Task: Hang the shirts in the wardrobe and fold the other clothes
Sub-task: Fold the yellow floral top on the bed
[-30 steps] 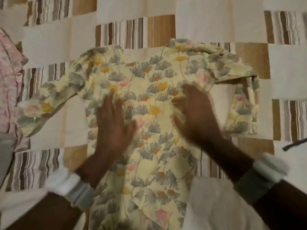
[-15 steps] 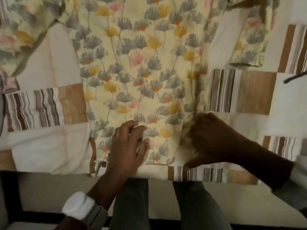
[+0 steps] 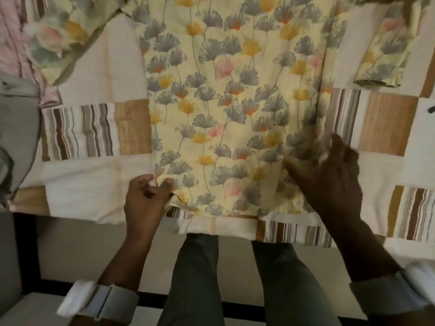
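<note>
My left hand [image 3: 146, 203] is pinching the floral shirt [image 3: 223, 109] hem at the bed [image 3: 89, 184] front edge. My right hand [image 3: 329, 182] fingers are lying spread apart on it.

The floral shirt [image 3: 226, 102] runs off the frame at 12 o'clock, its collar unseen. The right hand [image 3: 329, 180] is motion-blurred, so its grip is unclear. At 9 o'clock, a pink garment [image 3: 14, 43] is cropped.

A floral shirt [image 3: 226, 109] lies flat on the patchwork bed [image 3: 94, 187] — left hand [image 3: 147, 198] pinches its hem corner, right hand [image 3: 329, 177] rests spread on it.
</note>
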The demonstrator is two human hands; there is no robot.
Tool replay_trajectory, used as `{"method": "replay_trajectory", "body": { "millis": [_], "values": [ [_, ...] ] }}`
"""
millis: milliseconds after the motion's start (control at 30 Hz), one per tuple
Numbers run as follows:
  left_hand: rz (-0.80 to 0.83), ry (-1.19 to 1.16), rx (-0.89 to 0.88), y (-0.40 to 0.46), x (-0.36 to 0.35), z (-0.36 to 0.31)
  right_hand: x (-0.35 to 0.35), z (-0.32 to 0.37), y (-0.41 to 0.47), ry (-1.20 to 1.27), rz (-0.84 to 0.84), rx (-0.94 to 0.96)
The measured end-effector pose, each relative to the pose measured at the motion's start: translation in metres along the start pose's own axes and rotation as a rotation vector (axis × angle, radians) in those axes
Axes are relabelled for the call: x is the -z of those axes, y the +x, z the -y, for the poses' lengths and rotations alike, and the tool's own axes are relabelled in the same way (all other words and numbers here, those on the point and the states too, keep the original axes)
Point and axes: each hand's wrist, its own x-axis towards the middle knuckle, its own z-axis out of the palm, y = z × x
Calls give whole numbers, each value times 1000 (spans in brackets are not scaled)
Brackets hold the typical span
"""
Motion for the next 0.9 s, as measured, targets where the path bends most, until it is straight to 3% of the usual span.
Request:
{"method": "replay_trajectory", "body": {
  "millis": [133, 233, 300, 433, 633, 700, 800, 900],
  "values": [
    [124, -14, -13, 4, 7, -7, -27, -20, -17, 224, 38, -270],
    [226, -333, 154, 5, 14, -6, -13, -37, -21, 597, 11, -377],
    [295, -475, 219, 5, 19, 1, 2, -46, -19, 650, 27, -396],
    [160, -128, 48, 10, 23, 25, 17, -67, -16, 577, 40, -476],
    [56, 33, -55, 12, 29, 35, 14, -93, -12, 374, -48, -522],
    [-16, 118, -169, 5, 32, 35, 11, -98, -14, 179, -161, -429],
    [-132, 264, -486, -4, 23, 17, 3, -82, -14, -8, -338, -49],
    [-17, 333, -828, -8, -12, -19, -24, -33, -10, 17, -212, 305]
  ]
}}
